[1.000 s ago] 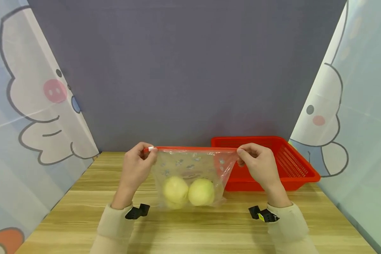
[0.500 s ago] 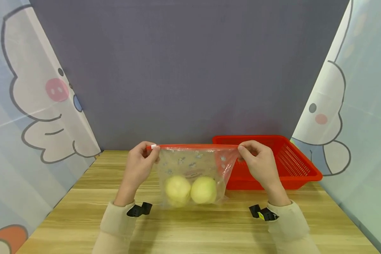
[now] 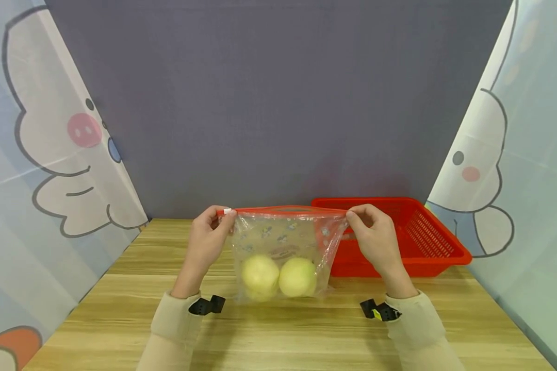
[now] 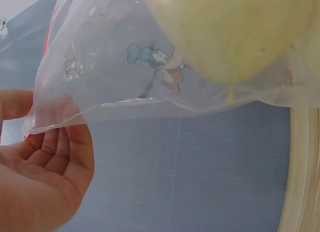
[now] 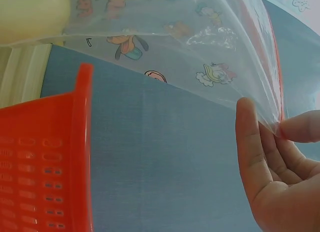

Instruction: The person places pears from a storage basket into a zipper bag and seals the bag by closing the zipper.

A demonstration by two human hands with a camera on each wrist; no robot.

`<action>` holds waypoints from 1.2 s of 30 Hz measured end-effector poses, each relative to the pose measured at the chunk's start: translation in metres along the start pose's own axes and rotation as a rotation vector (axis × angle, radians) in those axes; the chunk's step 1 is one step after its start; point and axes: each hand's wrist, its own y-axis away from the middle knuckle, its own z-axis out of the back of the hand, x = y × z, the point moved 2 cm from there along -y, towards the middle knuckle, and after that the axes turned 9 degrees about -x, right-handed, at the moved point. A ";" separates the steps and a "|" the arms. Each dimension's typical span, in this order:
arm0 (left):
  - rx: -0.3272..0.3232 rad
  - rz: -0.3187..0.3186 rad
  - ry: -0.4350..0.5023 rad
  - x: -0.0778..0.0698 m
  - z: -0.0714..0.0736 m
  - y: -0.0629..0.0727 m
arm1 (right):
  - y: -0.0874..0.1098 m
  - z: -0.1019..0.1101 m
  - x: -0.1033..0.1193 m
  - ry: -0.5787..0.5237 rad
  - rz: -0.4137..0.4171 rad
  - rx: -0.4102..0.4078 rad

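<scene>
A clear zip bag (image 3: 283,232) with a red zip strip along its top and small cartoon prints hangs between my two hands. Inside, at the bottom, sit pale yellow-green round fruits (image 3: 298,277), two showing side by side. My left hand (image 3: 208,238) pinches the top left corner, right beside the white slider (image 3: 227,211). At the opposite corner my right hand (image 3: 376,237) pinches the end of the strip between thumb and fingers. Mid-strip, the red edges part slightly. The left wrist view shows one fruit (image 4: 240,32) through the film, close up.
Behind my right hand stands a red plastic basket (image 3: 433,232) with slotted walls, at the table's back right. The wooden table (image 3: 278,340) runs up to a dark grey backdrop (image 3: 278,103). Cartoon-printed curtains (image 3: 9,170) flank both sides.
The bag's top has risen slightly, and its red strip now shows a narrow gap in the middle. My left hand has shifted a little right and up. Both hands keep their pinch.
</scene>
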 end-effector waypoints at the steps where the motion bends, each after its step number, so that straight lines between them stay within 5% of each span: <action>1: 0.002 0.011 -0.003 0.001 0.000 0.000 | 0.000 0.000 -0.001 0.001 0.001 -0.002; 8: 0.036 0.066 -0.061 0.003 0.000 -0.002 | -0.001 0.000 -0.001 -0.022 0.016 -0.010; 16: 0.159 0.104 0.056 -0.002 -0.002 -0.002 | -0.004 0.001 -0.002 -0.045 -0.002 -0.024; 36: 0.107 0.115 0.137 0.001 -0.009 0.002 | 0.005 -0.002 0.006 0.035 -0.029 0.019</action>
